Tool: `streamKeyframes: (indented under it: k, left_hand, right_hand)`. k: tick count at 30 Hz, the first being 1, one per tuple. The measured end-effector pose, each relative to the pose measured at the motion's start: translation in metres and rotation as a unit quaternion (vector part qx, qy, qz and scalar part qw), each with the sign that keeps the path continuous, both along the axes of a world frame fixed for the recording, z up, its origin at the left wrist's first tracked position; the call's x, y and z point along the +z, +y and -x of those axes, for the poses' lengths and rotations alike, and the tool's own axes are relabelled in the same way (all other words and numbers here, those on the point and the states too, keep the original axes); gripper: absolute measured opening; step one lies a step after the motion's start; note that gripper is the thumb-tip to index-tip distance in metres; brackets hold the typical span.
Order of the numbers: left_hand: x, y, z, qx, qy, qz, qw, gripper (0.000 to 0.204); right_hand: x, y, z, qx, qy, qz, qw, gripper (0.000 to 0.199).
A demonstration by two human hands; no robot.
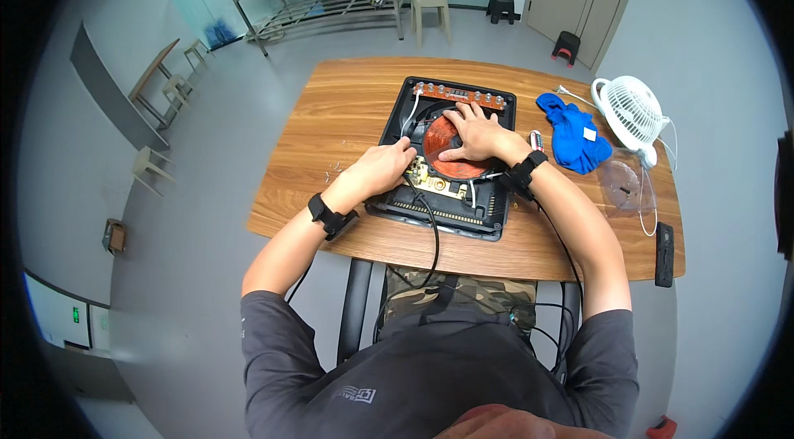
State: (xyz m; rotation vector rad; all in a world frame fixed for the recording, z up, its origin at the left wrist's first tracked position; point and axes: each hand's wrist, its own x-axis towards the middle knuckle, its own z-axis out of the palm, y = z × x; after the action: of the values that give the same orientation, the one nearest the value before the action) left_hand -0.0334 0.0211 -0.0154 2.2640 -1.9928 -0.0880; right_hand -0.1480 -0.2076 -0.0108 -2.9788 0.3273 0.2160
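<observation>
While the opened cooker base (447, 154) sits mid-table, directly ahead of the person, both hands work inside it. Its long axis runs away from the body, control strip (457, 95) at the far end. Copper coil (447, 145) lies centre, nearer the right hand (478, 135). That hand rests flat on the coil, fingers spread and open, pressing, gripping nothing. Left hand (387, 168) sits at the near-left edge of the circuit board (438, 183), fingers curled; whether it pinches anything, cannot tell. Black cable (433, 232) trails toward the body. Blue cloth (575, 135), white fan (633, 112) and clear lid (622, 183) lie right, well apart, on the wooden table (331, 125).
</observation>
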Motion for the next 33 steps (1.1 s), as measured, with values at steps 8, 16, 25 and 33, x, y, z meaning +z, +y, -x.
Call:
streamKeyframes:
  k: [8, 16, 25, 33]
  left_hand:
    - [-0.005, -0.005, -0.005, 0.021, 0.011, -0.059, 0.998, 0.041]
    - [-0.007, -0.004, -0.006, 0.031, 0.035, -0.073, 0.996, 0.039]
    - [-0.009, -0.002, -0.011, 0.004, 0.048, -0.052, 0.997, 0.039]
    - [-0.003, -0.007, -0.008, 0.015, 0.044, -0.101, 0.994, 0.048]
  right_hand:
    - [-0.006, -0.006, -0.005, -0.009, 0.006, -0.015, 1.000, 0.096]
    - [-0.019, -0.015, -0.005, 0.007, -0.034, -0.009, 0.999, 0.085]
    - [-0.010, -0.020, -0.007, 0.011, 0.020, -0.016, 1.000, 0.095]
    - [-0.013, -0.028, -0.006, 0.004, 0.020, 0.010, 1.000, 0.100]
